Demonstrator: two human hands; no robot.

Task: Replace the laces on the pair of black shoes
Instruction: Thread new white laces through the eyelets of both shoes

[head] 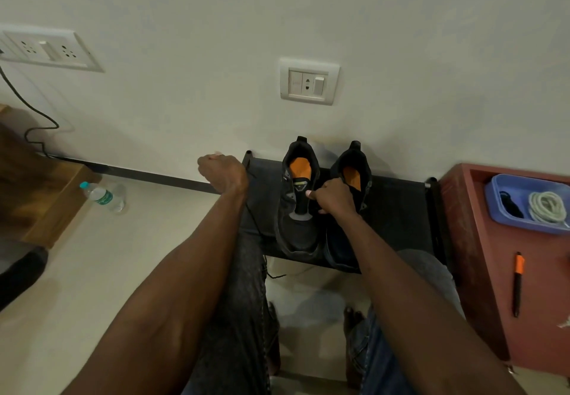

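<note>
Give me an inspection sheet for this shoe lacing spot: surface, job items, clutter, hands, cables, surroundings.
Surface: low black rack against the wall, carrying both shoes.
Job's things: left black shoe with no lace across its tongue; right black shoe beside it; black lace running from the raised hand down past the rack edge; cream laces coiled in a blue tray.
Clutter: orange-capped pen on the red cabinet; water bottle lying on the floor.
Grips: left hand raised, pinching the black lace; right hand gripping between the shoes, what it holds is hidden.
Cables: black cord hanging down the wall.
Surroundings: wall sockets, wooden furniture.
</note>
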